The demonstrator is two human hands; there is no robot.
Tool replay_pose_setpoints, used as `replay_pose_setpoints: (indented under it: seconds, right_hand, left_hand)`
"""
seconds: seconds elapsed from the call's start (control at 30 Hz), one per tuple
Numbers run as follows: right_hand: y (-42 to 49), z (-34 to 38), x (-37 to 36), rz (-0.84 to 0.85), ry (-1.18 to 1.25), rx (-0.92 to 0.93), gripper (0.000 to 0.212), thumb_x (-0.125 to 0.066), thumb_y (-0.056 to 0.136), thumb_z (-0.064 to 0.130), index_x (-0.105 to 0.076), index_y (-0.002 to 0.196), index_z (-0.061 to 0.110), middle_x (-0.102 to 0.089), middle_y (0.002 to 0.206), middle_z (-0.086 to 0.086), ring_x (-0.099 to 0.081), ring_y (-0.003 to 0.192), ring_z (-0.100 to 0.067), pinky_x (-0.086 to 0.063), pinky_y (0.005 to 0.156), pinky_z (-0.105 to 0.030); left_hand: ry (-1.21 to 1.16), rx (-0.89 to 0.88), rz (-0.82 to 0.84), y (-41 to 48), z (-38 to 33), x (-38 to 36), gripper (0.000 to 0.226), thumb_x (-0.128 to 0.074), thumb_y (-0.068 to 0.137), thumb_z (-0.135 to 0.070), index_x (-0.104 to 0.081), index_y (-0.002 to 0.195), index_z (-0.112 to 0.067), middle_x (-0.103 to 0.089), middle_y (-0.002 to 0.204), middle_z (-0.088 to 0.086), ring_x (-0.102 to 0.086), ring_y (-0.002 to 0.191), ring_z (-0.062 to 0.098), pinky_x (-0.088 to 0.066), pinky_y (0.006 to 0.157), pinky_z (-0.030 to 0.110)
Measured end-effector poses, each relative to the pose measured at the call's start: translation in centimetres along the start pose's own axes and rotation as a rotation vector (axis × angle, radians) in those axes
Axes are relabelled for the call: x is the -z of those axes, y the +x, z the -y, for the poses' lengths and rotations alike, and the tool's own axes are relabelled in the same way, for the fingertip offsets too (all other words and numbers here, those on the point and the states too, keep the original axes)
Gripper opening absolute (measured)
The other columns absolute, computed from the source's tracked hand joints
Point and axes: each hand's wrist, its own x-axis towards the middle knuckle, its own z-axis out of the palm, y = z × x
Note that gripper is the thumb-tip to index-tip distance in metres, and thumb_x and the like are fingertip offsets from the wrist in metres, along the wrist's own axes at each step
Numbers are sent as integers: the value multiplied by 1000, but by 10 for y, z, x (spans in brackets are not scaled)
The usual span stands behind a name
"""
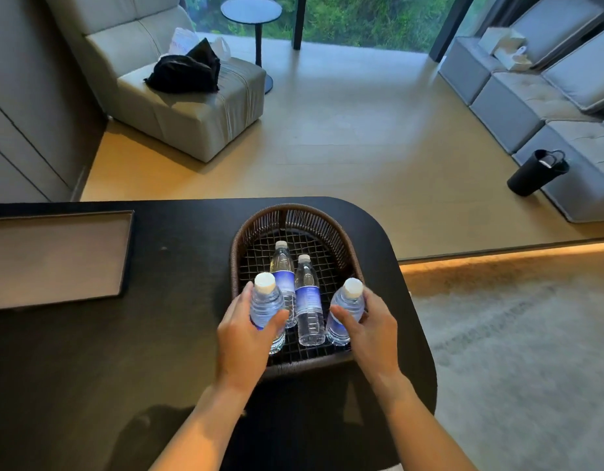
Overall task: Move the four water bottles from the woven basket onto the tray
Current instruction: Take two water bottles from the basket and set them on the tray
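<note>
A dark brown woven basket (295, 214) stands on the black table, right of centre. Inside it are several clear water bottles with white caps and blue labels. My left hand (243, 331) is wrapped around the front-left bottle (265, 302). My right hand (373, 329) grips the front-right bottle (348, 309). Between them stand two more bottles, one at the back (282, 263) and one in the middle (307, 297), both untouched. The flat rectangular tray (125, 253) with a dark rim and a pale brown floor lies at the table's left end, with nothing on it.
The black table (178, 300) has a rounded right corner; bare tabletop separates basket and tray. Beyond it are a wooden floor, a beige armchair (178, 107) with dark cloth, a round side table (251, 11), a grey sofa (548, 103) and a black bag (536, 171).
</note>
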Motion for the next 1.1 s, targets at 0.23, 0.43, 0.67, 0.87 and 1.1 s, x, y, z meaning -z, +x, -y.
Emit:
replay_pose_setpoints:
  seconds: [0.23, 0.43, 0.67, 0.87, 1.1]
  right_hand:
    - [-36, 36, 21, -8, 103, 125, 56, -81, 85, 34, -62, 137, 25, -62, 118, 20, -63, 100, 3, -42, 84, -3]
    - [-70, 77, 10, 82, 239, 235, 38, -80, 89, 39, -65, 124, 35, -71, 115, 16, -69, 105, -1, -55, 90, -18]
    - [-88, 136, -44, 242, 226, 330, 36, -80, 89, 33, -64, 121, 39, -73, 114, 13, -68, 106, -2, -54, 97, -31]
    - [-87, 177, -122, 297, 186, 352, 41, -80, 88, 38, -68, 126, 27, -76, 116, 6, -71, 106, -10, -59, 97, -42]
    - [-74, 237, -238, 309, 182, 307, 36, -82, 88, 35, -70, 120, 21, -77, 109, 5, -73, 97, -10, -61, 89, -37]
  left_hand:
    - [-99, -40, -61, -52, -37, 53, 65, -86, 77, -32, -61, 136, -23, -70, 119, -9, -69, 106, 8, -60, 88, 31]
    - [-134, 28, -141, -72, -37, 110, 64, -89, 74, -30, -63, 133, -27, -72, 119, -8, -71, 107, 12, -60, 91, 41]
    - [-119, 82, -232, -70, -15, 185, 57, -88, 75, -26, -63, 126, -31, -72, 114, -8, -70, 106, 12, -58, 95, 44]
    - [-70, 105, -305, -48, 24, 247, 59, -87, 75, -28, -60, 128, -34, -70, 118, -10, -67, 110, 11, -58, 97, 41]
    - [-78, 140, -317, 22, 100, 323, 52, -86, 78, -25, -61, 121, -37, -70, 113, -9, -68, 103, 8, -58, 87, 26]
